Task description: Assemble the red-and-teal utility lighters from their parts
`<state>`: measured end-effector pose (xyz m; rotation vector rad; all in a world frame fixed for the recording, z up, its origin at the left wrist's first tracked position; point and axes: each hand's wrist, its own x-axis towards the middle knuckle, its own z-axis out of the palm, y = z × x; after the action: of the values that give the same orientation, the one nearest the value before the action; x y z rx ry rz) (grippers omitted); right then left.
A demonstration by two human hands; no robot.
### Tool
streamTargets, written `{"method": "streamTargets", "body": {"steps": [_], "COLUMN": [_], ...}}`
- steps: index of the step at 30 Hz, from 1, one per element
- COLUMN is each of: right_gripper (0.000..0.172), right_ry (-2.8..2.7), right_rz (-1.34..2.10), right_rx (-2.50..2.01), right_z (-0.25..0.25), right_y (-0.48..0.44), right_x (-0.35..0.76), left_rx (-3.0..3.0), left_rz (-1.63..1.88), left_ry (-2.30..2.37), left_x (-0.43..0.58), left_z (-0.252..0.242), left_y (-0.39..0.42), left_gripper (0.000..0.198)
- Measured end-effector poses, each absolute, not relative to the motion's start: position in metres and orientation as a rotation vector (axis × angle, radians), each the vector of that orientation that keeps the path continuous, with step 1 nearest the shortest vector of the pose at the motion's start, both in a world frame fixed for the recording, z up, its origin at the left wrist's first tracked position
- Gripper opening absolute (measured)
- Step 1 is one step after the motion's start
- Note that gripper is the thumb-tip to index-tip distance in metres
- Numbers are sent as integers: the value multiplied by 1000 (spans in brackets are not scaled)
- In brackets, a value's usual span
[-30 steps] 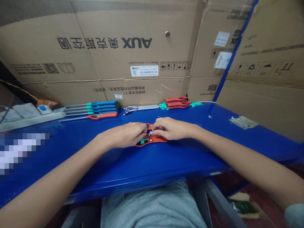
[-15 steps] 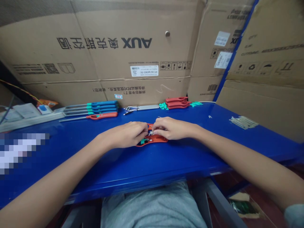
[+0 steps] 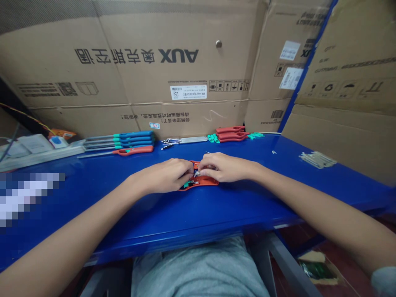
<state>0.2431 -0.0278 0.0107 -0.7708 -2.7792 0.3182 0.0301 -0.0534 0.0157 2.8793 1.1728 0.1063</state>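
Almost nothing had moved in the last second. The left hand (image 3: 168,175) and the right hand (image 3: 224,167) stayed in the same spot, fingertips nearly touching each other. Only the left fingers (image 3: 188,166) had crept a tiny bit closer, so it looked like slow, fiddly work on one small spot.

Both sets of fingers were pinched narrow on the orange shell (image 3: 202,181), which lay flat on the blue bench (image 3: 93,194), near the middle. A little green piece and shiny bits sat inside it, too small to make out.

Further back lay blue sticks (image 3: 133,138), one orange stick (image 3: 133,150), silver tubes (image 3: 185,140) and more orange shells (image 3: 230,133). Big boxes (image 3: 154,82) stood behind. Nothing lay close to the hands.
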Motion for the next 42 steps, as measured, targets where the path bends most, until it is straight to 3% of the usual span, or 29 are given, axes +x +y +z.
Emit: {"method": "streamTargets", "body": {"steps": [42], "right_gripper": [22], "right_ry": [-2793], "right_rz": [331], "right_rx": [-772], "right_z": [12], "right_y": [-32], "right_x": [243], "left_rx": [2996], "left_rz": [88], "left_ry": [1122], "left_x": [33], "left_z": [17], "left_y": [-58], "left_gripper": [25]}}
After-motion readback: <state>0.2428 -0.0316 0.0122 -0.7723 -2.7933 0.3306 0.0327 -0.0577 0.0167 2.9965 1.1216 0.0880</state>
